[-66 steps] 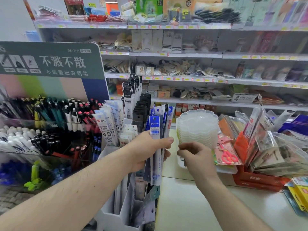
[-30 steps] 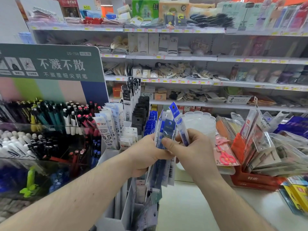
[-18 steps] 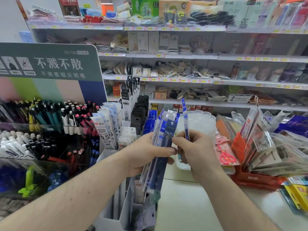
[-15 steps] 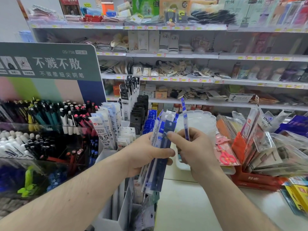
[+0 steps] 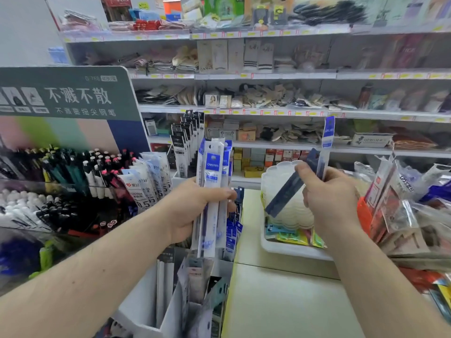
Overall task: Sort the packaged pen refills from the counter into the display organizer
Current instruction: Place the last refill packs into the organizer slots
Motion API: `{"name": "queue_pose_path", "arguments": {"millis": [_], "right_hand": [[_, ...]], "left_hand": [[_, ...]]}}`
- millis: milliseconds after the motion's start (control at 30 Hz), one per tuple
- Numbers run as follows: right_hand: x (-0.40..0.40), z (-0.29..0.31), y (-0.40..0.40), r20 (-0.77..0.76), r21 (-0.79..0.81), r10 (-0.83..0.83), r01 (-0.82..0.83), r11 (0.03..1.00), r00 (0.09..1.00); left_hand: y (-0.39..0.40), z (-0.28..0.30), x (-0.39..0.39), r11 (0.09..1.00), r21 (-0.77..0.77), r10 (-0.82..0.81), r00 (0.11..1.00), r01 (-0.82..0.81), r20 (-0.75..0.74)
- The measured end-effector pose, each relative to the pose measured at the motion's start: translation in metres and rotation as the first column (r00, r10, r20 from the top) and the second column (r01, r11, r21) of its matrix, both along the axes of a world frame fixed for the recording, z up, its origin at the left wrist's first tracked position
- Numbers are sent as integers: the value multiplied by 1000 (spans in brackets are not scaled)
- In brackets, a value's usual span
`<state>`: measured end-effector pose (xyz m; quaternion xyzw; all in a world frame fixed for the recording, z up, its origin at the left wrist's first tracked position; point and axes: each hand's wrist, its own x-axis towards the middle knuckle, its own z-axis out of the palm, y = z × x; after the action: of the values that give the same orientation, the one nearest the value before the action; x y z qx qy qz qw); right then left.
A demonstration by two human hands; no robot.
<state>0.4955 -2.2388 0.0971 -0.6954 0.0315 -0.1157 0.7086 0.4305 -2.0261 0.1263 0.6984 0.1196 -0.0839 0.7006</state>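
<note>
the left hand (image 5: 195,211) is gripping a bundle of refill packs (image 5: 211,191), fingers curled round their middle, thumb across the front; the packs are standing upright, long axis vertical, blue header cards pointing up, lower ends hanging just above the white display organizer (image 5: 146,301). the left forearm is reaching in from the lower left, wrist roughly level. over on the other side, the right hand (image 5: 329,198) is holding two packs apart from the bundle: a clear blue-topped refill pack (image 5: 327,142) is standing nearly vertical, header up, pinched between the fingers, while a dark blue pack (image 5: 290,186) is slanting, its upper end by the thumb and its lower end pointing down to the left, in front of a stack of white trays (image 5: 285,215). the right forearm is coming up from the lower right above the pale counter (image 5: 280,301).
</note>
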Motion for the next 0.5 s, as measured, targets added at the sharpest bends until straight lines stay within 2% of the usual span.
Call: {"name": "queue_pose_path", "arguments": {"millis": [133, 300, 400, 500], "right_hand": [[31, -24, 12, -19, -223, 59, -62, 973, 998], [74, -58, 39, -99, -404, 108, -139, 904, 989], [94, -81, 54, -144, -442, 102, -156, 883, 984], [107, -91, 65, -139, -398, 74, -124, 909, 988]], "left_hand": [[-7, 5, 9, 997, -12, 78, 997, -78, 8], [-15, 7, 20, 989, -72, 129, 992, -129, -3], [-20, 4, 22, 991, -92, 91, 996, -93, -18], [-21, 0, 23, 996, -91, 13, 999, -17, -38]]}}
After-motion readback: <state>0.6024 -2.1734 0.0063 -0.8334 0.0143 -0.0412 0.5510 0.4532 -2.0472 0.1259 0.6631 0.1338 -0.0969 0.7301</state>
